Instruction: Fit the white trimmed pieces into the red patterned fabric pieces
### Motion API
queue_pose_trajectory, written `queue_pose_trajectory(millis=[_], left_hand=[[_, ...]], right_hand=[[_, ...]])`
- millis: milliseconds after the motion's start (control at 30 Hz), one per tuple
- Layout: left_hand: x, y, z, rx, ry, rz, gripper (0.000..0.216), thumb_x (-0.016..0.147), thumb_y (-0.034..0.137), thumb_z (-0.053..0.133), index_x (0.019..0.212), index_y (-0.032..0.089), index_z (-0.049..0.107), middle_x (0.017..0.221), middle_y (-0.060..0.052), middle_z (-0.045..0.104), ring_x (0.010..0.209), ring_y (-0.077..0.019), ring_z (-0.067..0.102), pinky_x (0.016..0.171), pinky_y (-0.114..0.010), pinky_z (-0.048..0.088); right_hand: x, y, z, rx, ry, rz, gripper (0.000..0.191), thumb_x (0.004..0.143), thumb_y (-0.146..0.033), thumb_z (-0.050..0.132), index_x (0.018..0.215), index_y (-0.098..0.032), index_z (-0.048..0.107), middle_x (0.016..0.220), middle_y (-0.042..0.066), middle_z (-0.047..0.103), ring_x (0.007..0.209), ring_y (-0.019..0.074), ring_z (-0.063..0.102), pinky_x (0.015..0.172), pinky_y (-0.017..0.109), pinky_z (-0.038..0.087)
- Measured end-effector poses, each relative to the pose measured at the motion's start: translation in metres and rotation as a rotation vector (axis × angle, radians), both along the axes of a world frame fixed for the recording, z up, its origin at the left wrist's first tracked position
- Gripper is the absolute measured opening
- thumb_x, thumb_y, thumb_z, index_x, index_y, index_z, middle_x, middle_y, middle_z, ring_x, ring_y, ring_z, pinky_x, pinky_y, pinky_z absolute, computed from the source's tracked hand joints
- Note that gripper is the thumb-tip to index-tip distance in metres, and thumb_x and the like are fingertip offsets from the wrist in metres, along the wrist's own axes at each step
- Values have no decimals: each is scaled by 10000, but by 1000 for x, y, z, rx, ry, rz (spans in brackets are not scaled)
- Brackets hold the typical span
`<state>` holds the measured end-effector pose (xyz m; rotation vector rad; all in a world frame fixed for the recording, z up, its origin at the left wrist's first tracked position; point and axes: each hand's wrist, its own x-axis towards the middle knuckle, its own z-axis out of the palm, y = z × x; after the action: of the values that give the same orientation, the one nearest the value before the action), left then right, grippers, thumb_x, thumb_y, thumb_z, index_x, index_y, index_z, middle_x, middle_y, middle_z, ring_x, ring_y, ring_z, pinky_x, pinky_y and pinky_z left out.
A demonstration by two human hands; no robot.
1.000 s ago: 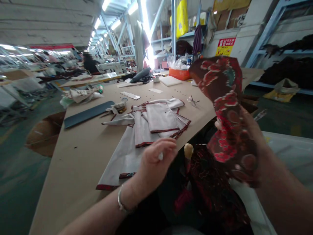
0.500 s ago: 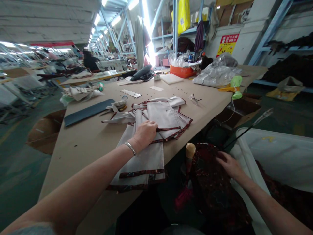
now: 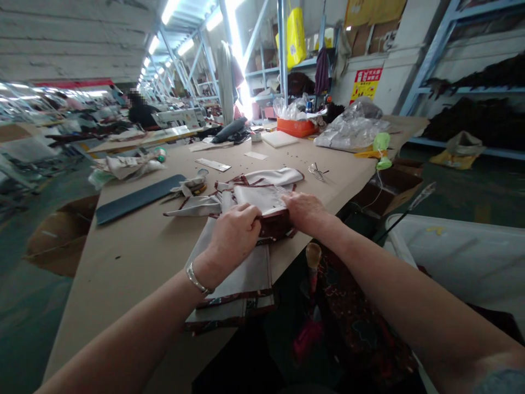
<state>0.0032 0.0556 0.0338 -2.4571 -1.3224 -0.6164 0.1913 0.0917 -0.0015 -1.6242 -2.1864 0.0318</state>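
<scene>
Both sets of fingers [image 3: 246, 214] rest on the stack of white fabric pieces [image 3: 262, 198], which blocks any path straight ahead of them. To their left, bare surface [image 3: 135, 241] runs open as far as the dark strip [image 3: 137, 197] and the tangle of scraps [image 3: 191, 189]. Beyond the stack, small scissors [image 3: 316, 172] lie ahead and to the right; farther out, the clear plastic bag [image 3: 353, 128] and orange tray [image 3: 296, 127] close off the far edge. Right of the fingers the surface ends; below stand a wooden knob [image 3: 314, 254] and a white bin [image 3: 455, 246].

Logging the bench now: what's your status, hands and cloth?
Left hand and right hand both gripping folded cloth piece. It lies on the cloth stack. Scissors beyond, clear.
</scene>
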Motion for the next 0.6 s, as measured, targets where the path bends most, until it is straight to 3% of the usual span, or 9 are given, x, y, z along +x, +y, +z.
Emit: queue_pose_trajectory(millis=[67, 133, 200, 267, 333, 400, 467, 533, 600], left_hand=[[-7, -7, -10, 27, -51, 0, 161, 772, 136, 502, 855, 179, 633, 946, -75, 631, 938, -235, 583, 861, -363, 465], [-10, -13, -24, -42, -223, 35, 120, 760, 160, 524, 827, 174, 623, 863, -67, 615, 850, -219, 585, 805, -359, 488], [-7, -21, -35, -243, -606, 50, 70, 756, 214, 551, 773, 177, 608, 699, -22, 582, 638, -163, 555, 617, -294, 497], [1, -33, -39, -468, -1135, 11, 102, 735, 276, 614, 773, 183, 597, 636, 11, 572, 535, -131, 529, 477, -240, 472], [11, -51, -35, -629, -1581, -68, 229, 667, 310, 724, 818, 190, 601, 686, 17, 615, 560, -133, 576, 444, -222, 494], [19, -71, -33, -765, -1794, -119, 311, 604, 299, 808, 817, 191, 610, 715, 16, 645, 609, -138, 621, 492, -231, 545], [23, -90, -39, -879, -1831, -92, 315, 597, 303, 834, 805, 191, 625, 723, 10, 664, 614, -138, 634, 522, -240, 565], [23, -106, -53, -966, -1721, -29, 282, 621, 327, 830, 774, 184, 641, 668, 5, 657, 567, -129, 612, 502, -226, 553], [21, -120, -68, -1109, -1477, -35, 248, 661, 330, 813, 677, 153, 640, 564, 0, 606, 501, -96, 552, 460, -166, 494]], right_hand=[[18, -9, -2, 1, 42, -78, 285, 830, -114, 491, 1062, -160, 650, 933, 158, 693, 879, 274, 643, 795, 382, 484], [30, -28, -3, 63, 146, -97, 332, 820, -121, 472, 1111, -164, 626, 936, 139, 700, 883, 277, 644, 798, 376, 476], [31, -55, -7, 157, 229, -39, 338, 785, -99, 465, 1083, -152, 613, 961, 130, 691, 904, 280, 634, 798, 362, 466], [24, -84, -17, 196, 213, 53, 270, 761, -73, 462, 972, -149, 612, 913, 122, 675, 876, 272, 625, 772, 345, 456], [14, -111, -33, 137, 178, 128, 204, 777, -60, 449, 865, -163, 601, 824, 104, 656, 810, 253, 615, 721, 328, 439], [6, -130, -52, 12, 256, 159, 196, 806, -66, 432, 803, -177, 594, 761, 83, 640, 738, 229, 599, 669, 314, 417], [2, -143, -70, -140, 538, 178, 179, 842, -127, 452, 785, -191, 610, 741, 58, 636, 704, 207, 583, 644, 300, 408], [2, -152, -83, -278, 1060, 148, 139, 856, -248, 520, 798, -210, 641, 749, 32, 646, 702, 192, 583, 642, 286, 432], [3, -159, -89, -420, 1659, 54, 130, 808, -350, 625, 819, -228, 667, 768, 8, 667, 707, 179, 600, 654, 277, 475]])
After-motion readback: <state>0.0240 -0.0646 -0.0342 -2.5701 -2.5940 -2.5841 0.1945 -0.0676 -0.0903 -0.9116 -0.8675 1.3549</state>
